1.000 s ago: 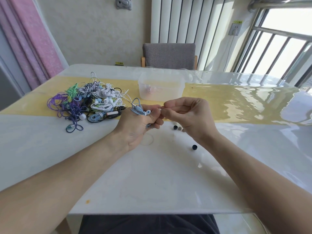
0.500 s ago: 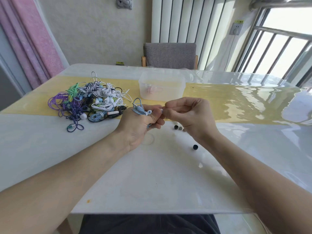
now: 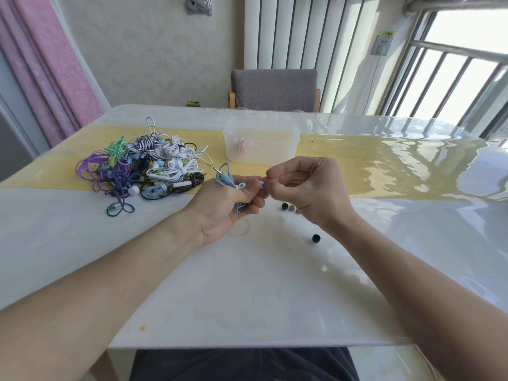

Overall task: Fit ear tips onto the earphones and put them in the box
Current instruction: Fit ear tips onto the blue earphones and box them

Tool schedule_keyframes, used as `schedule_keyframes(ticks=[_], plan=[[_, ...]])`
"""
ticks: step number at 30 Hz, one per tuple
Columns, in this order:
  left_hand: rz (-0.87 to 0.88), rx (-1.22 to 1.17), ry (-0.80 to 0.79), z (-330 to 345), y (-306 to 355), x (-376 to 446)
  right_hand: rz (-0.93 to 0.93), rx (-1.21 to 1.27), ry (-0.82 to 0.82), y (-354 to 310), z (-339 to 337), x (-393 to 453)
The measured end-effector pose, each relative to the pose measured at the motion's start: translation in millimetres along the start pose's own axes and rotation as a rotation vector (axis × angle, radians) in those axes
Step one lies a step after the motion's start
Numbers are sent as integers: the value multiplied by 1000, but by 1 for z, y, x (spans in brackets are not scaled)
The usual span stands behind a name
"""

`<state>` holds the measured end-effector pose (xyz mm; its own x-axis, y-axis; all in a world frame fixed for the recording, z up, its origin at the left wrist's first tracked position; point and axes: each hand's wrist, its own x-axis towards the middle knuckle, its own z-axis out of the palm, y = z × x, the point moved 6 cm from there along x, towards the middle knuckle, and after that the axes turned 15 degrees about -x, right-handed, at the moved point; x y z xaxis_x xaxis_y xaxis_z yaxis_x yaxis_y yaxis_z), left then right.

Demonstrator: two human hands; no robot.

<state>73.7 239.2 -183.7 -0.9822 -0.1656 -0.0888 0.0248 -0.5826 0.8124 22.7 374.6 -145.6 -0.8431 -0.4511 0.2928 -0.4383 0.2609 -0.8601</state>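
Glossy white tabletop fills my one head view, with a yellow strip running across its far half and a grey chair pushed in behind. Pink curtains hang at far left, a barred window at right.

I see my left hand curled round a bundled light-blue earphone, its cable loops and plug sticking up above the fist and one white bud showing by the thumb. My right hand meets it fingertip to fingertip, fingers curled in a narrow pinch on something small at the other bud; it is too tiny for me to say whether that is an ear tip. Both hands hover just above the table, in front of the box.

On the table just beside the right wrist lie two small ear tips, one dark and one grey, and a single dark ear tip sits nearer to me, apart from them. A clear plastic box stands on the yellow strip behind the hands, with something pinkish inside. To its left rests a tangled pile of earphones in purple, green, white, black and blue.
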Motion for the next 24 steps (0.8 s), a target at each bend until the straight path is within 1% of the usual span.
schedule_keyframes(ticks=[5, 11, 14, 16, 18, 20, 22, 24], plan=[[-31, 36, -30, -1, 0, -1, 0, 49, -52, 1, -1, -1], [53, 95, -45, -4, 5, 1, 121, 191, -82, 11, 3, 1], [81, 89, -31, -4, 4, 4, 125, 194, -74, 16, 4, 3], [97, 72, -22, -5, 4, 6, 60, 131, -67, 14, 4, 5], [120, 53, -10, -7, 5, 9, -42, -16, -61, 8, 3, 7], [132, 25, 4, -8, 6, 11, -104, -154, -70, 5, 4, 8], [128, 12, 10, -10, 7, 12, -121, -225, -58, 6, 4, 9], [119, 42, -8, -10, 7, 12, -115, -237, -24, 9, 2, 9]])
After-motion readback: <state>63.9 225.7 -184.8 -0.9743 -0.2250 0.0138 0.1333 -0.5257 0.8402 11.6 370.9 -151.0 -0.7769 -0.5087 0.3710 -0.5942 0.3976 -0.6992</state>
